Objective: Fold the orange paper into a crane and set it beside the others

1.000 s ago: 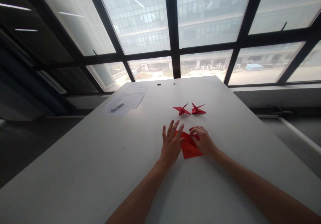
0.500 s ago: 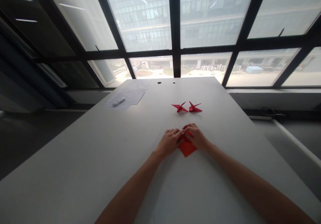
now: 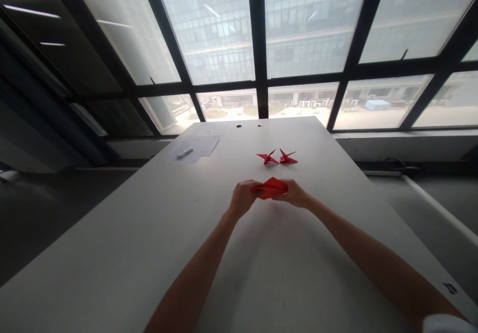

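Observation:
A folded piece of red paper is lifted just above the white table, held between both hands. My left hand pinches its left end and my right hand pinches its right end. Beyond the hands, two finished red paper cranes lie side by side on the table: the left crane and the right crane.
White sheets of paper with a white marker on them lie at the table's far left. Two small round holes sit near the far edge. Big black-framed windows stand behind the table.
The red paper lay flat under my hands a second ago. Both hands closed on it and raised it off the table, and it now looks folded narrower.

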The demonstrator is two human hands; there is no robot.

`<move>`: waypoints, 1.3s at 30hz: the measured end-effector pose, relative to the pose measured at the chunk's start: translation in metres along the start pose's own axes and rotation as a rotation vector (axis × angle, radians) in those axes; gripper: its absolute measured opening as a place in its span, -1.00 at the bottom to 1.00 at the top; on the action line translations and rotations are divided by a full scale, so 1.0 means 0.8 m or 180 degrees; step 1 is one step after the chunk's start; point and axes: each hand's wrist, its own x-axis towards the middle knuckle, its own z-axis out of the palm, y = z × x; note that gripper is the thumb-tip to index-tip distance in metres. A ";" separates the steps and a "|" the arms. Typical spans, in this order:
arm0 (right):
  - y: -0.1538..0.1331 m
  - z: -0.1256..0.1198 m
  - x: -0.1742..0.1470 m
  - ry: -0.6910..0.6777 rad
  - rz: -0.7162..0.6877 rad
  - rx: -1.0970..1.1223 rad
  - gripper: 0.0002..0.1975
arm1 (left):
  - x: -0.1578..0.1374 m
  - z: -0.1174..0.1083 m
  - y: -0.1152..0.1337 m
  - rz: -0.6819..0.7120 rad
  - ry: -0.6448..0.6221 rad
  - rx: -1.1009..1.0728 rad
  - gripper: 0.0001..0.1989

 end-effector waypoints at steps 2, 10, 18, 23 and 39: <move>-0.012 -0.002 -0.008 0.0206 -0.0284 -0.0388 -0.78 | -0.007 -0.003 0.008 0.0321 0.0260 0.0415 -0.87; -0.012 0.002 -0.068 -0.0177 -0.1027 -0.2143 -0.63 | -0.055 0.025 0.000 0.0721 -0.0566 0.1123 -0.71; -0.021 0.021 -0.110 -0.0438 -0.0685 -0.2212 -0.64 | -0.090 0.047 0.005 0.0178 -0.0919 0.1078 -0.51; -0.038 0.023 -0.123 -0.0640 -0.0702 -0.1854 -0.63 | -0.094 0.047 0.010 0.0039 -0.0999 0.0847 -0.50; -0.023 0.004 -0.085 -0.1071 -0.0856 -0.0772 -0.86 | -0.085 0.026 0.000 0.0438 -0.1630 0.0342 -0.12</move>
